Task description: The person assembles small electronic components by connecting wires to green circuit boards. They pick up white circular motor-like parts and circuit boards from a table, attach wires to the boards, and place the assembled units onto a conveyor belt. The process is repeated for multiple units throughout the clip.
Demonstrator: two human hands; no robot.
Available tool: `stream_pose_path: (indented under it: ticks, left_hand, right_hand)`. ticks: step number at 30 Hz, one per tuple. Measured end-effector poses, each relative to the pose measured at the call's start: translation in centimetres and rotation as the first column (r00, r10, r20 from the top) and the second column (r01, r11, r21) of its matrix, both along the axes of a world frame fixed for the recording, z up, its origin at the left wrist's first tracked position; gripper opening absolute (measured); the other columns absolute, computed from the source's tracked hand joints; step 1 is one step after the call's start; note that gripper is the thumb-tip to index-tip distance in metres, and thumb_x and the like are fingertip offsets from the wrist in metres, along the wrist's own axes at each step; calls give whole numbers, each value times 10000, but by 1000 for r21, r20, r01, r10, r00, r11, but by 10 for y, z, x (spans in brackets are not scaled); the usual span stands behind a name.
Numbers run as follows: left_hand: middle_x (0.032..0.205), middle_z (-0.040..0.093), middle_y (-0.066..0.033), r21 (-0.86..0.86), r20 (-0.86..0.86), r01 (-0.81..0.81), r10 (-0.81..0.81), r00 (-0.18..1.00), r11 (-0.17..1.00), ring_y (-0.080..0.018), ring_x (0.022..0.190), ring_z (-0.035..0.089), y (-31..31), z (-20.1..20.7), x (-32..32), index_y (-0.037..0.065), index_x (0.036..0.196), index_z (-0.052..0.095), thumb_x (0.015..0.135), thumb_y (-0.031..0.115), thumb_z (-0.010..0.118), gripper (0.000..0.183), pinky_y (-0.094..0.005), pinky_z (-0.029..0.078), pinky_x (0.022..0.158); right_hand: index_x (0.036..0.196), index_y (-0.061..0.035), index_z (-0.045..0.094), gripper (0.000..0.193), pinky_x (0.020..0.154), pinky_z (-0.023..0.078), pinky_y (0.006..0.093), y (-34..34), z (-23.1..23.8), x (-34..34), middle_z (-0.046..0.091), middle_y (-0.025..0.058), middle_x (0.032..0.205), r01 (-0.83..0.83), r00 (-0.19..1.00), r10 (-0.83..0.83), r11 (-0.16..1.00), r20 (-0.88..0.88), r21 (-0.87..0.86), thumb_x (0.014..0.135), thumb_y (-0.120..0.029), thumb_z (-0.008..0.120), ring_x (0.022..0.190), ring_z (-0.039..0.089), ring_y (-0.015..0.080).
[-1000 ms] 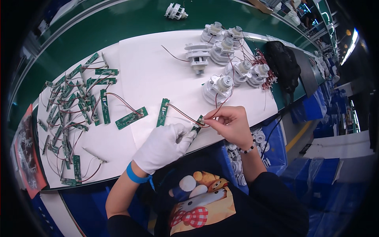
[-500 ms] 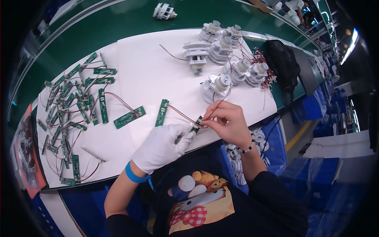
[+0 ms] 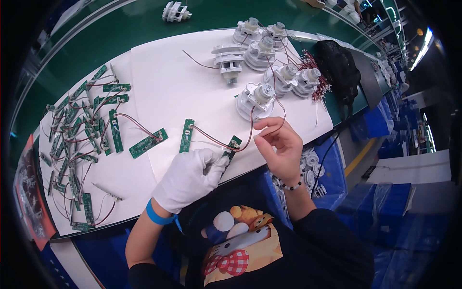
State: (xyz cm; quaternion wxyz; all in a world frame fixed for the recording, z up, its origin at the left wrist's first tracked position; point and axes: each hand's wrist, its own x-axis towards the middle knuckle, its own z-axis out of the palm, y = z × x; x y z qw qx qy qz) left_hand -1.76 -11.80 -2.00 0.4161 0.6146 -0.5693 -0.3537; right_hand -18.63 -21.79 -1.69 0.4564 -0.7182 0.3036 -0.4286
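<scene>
My left hand [image 3: 190, 177], in a white glove, is closed on the lower end of a small green circuit board [image 3: 234, 143] at the paper's near edge. A red-brown wire pair joins this board to a second, longer board [image 3: 186, 136] lying on the paper. From the held board another red-brown wire [image 3: 251, 132] curves up to the nearest white motor unit [image 3: 256, 101]. Beside that wire is my bare right hand [image 3: 281, 151], thumb and forefinger apart, with nothing visibly gripped. A second wire loop passes by its fingers and is partly hidden there.
Many wired green boards [image 3: 72, 130] lie heaped at the left. Several white motor units [image 3: 260, 53] stand at the back right, near a bundle of red wires [image 3: 313, 72] and a black bag-like object [image 3: 337, 72]. A blue bin [image 3: 332, 190] of white parts sits below the table edge.
My right hand has let go at the small board and drawn back to the right, fingers parting. My left hand still holds the board. The whole view has shifted slightly.
</scene>
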Motion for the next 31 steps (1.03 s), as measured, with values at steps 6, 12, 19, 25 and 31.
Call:
stream_pose_path:
  ticks: [6,12,19,25,31]
  left_hand:
    - [529,530,-50,-6,78,47,-47,996,999,-85,459,464,0,-3,2,-6,691,570,822,124,592,186,-240,380,444]
    - [525,523,-45,6,72,58,-58,996,998,-83,457,460,0,-4,1,-6,692,570,825,126,588,188,-241,378,443]
    - [520,520,-51,14,84,33,-34,996,999,-88,455,465,1,-2,2,-8,699,580,828,128,586,187,-247,383,447]
    - [533,487,-126,-10,72,41,-40,997,999,-267,462,480,1,3,1,28,639,545,823,149,564,222,-350,372,450]
    - [554,560,-96,4,106,56,-56,993,998,-167,466,520,3,0,3,2,701,594,828,141,581,188,-279,411,470]
  right_hand:
    - [775,-5,589,182,452,439,208,4,9,-14,614,105,709,-5,968,-158,762,-194,-648,654,62,708,526,568,149]
    - [927,17,589,297,564,480,285,-44,57,-30,557,97,834,-594,762,-11,385,-647,-706,631,-6,584,667,574,205]
    - [885,53,586,277,527,461,288,-60,77,-21,556,110,814,-718,673,-32,214,-739,-663,618,-3,633,660,575,218]
    - [915,29,589,258,590,499,307,-55,71,-20,575,127,880,-457,849,-93,369,-521,-810,670,-52,593,702,603,236]
    - [1025,-18,584,318,656,509,308,-53,69,-20,591,142,966,-659,734,45,288,-677,-695,726,-72,679,814,601,310]
